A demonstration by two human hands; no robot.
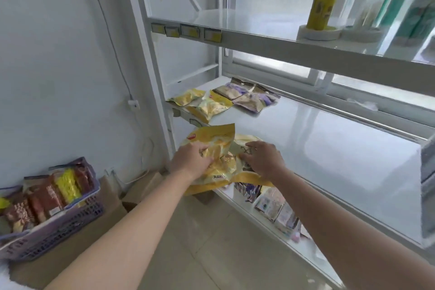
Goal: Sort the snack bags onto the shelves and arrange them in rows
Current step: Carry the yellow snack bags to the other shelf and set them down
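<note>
A bunch of yellow snack bags (221,165) is held at the front left corner of the middle shelf (329,148), partly over its edge. Glossy, crumpled yellow foil is seen, with a red oval logo at one top corner, pale chip pictures and dark print near the lower edge. One bag is turned pale back up. At least two bags are counted in the bunch. Overlap prevents an exact count.

The left hand (190,160) is clenched on the bunch, fingers and thumb dug into the foil. The right hand (264,160) is laid on the pale-backed bag with bent fingers; whether the bag is gripped or only pressed cannot be told.

At the far left end of the middle shelf, two more yellow bags (204,105) are laid flat and overlap slightly. Just right of them, purple-and-beige bags (247,97) are laid flat and overlapped, about three.

Under the middle shelf, a row of purple and pale bags (270,202) is stood upright; the count is unclear.

Above the middle shelf, the upper shelf (247,21) carries one upright yellow pack (322,9) set inside a white tape roll (315,33). A second roll (362,33) and blurred teal-and-white boxes (404,19) are beside it. Four label holders (186,30) are fixed on its front edge.

Left of and below the middle shelf, one purple basket (70,219) is set on a cardboard box (101,231). Brown and yellow packs (47,198) are stacked inside it.
</note>
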